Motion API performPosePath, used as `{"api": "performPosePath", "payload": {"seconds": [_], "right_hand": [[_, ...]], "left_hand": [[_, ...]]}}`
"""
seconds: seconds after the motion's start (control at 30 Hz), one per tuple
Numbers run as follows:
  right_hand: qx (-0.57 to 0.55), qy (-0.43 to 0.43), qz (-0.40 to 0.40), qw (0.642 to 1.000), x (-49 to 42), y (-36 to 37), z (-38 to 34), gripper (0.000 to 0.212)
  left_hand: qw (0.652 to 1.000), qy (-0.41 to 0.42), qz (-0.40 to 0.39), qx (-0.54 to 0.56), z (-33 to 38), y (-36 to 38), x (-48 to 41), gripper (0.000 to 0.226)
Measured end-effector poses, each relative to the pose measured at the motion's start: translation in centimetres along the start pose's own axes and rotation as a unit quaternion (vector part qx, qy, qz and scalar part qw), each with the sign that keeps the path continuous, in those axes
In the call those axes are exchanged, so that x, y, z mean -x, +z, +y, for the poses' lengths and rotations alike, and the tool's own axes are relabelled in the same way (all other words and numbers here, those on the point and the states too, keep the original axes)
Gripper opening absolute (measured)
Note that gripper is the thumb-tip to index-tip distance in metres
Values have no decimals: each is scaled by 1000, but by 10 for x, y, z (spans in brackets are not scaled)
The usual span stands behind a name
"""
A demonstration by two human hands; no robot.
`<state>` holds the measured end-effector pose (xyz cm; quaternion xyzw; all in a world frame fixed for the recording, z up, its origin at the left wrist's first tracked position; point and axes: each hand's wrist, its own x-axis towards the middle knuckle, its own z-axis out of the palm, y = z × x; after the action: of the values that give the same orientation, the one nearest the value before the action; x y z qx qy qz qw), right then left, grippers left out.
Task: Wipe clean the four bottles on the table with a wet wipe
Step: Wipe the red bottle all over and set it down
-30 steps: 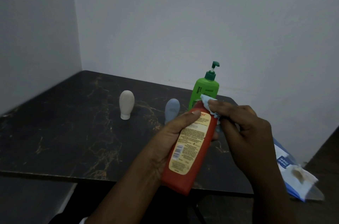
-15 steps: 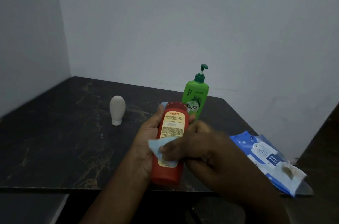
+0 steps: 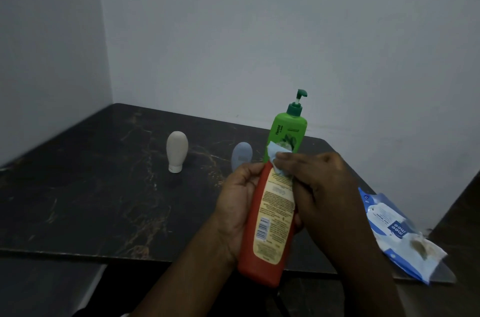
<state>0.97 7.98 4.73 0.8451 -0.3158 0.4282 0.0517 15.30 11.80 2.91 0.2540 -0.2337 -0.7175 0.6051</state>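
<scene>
Held in the air over the near edge of the table (image 3: pixel 78 199), tilted with its top end away and its cream back label upward: red bottle (image 3: pixel 270 225). Gripped around the body by the left hand (image 3: pixel 233 210), with fingers curled behind and thumb up along the left edge. Top end hidden under the pale blue wet wipe (image 3: pixel 278 160), pinched against the bottle by the right hand (image 3: pixel 322 186), fingers bunched together on the cloth. Opaque, so no telling what is inside.

Just behind, upright on the table: green pump bottle (image 3: pixel 287 135), lower part covered by wipe and hands. Left of it, blue bottle (image 3: pixel 242 154), base hidden by the left hand. Further left, well apart, beige bottle (image 3: pixel 177 151), standing on its cap. Contents of all three not visible.

At the right table edge, lying flat: blue-and-white wipes pack (image 3: pixel 389 225), with a brownish patch at its near end too blurred to identify.
</scene>
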Motion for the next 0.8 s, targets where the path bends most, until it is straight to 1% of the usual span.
{"api": "performPosePath", "payload": {"seconds": [0.07, 0.1, 0.13, 0.23, 0.3, 0.37, 0.43, 0.47, 0.53, 0.57, 0.6, 0.67, 0.7, 0.73, 0.77, 0.8], "right_hand": [[28, -2, 23, 999, -1, 0, 0, 35], [29, -3, 19, 999, 0, 0, 0, 36], [13, 0, 6, 1000, 1, 0, 0, 37], [-101, 8, -68, 993, 3, -5, -3, 34], [-132, -32, -111, 985, 5, -12, -10, 33], [-150, -86, -159, 972, 5, -18, -20, 31], [-173, -124, -202, 956, 5, -23, -29, 28], [-177, -139, -209, 952, 5, -24, -32, 27], [-177, -144, -198, 953, 5, -26, -32, 25], [-178, -134, -179, 958, 6, -27, -31, 25], [-177, -119, -155, 965, 6, -28, -28, 26], [-154, -98, -103, 978, 5, -27, -22, 30], [-140, -93, -79, 983, 4, -26, -20, 32], [-130, -87, -57, 986, 3, -24, -17, 33], [-124, -80, -37, 988, 3, -23, -15, 33], [-118, -75, -17, 990, 1, -22, -14, 33]], "left_hand": [[1000, -7, -8, 6, -1, -1, -3, 45], [1000, -11, 0, 9, 0, -1, -2, 45], [1000, -12, 11, 10, 2, -1, -1, 45], [999, 12, 33, 14, 10, 1, 2, 41], [998, 49, 24, 12, 14, 1, 1, 40], [997, 69, 42, -5, 19, 0, 2, 40], [998, 28, 46, 24, 23, 0, 3, 37], [998, 19, 46, 24, 23, 1, 3, 40], [998, 9, 59, 14, 24, 0, 5, 43], [998, 10, 53, 21, 24, -1, 7, 38], [999, 24, 22, 16, 22, 0, 8, 30], [999, 44, -5, -16, 17, -1, 8, 18], [999, 38, -11, -21, 14, 0, 10, 19], [999, 39, 3, -24, 12, 0, 11, 38], [999, 38, 18, -25, 9, 2, 10, 50], [998, 42, 27, -32, 7, 4, 10, 54]]}}
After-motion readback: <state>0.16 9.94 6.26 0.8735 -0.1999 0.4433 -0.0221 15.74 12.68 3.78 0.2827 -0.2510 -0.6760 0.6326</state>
